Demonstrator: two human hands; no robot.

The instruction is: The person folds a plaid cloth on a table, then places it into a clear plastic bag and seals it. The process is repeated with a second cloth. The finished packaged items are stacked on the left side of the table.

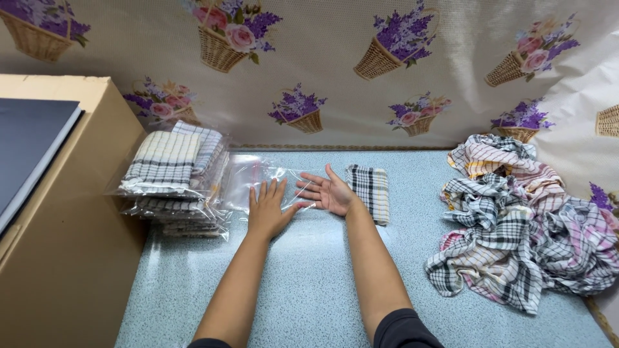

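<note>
Both hands [296,200] flat on clear bag [258,177]

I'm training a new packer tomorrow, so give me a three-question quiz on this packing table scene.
1. True or false: the left hand lies flat on the clear plastic bag.
2. What lies right beside the right hand: A) scissors, B) a folded checked cloth, C) a tape roll?
3. On which side of the table is the loose cloth pile, and on which the bagged stack?

Key: 1 true. 2 B. 3 The loose pile is on the right, the bagged stack on the left beside the cardboard box.
</note>
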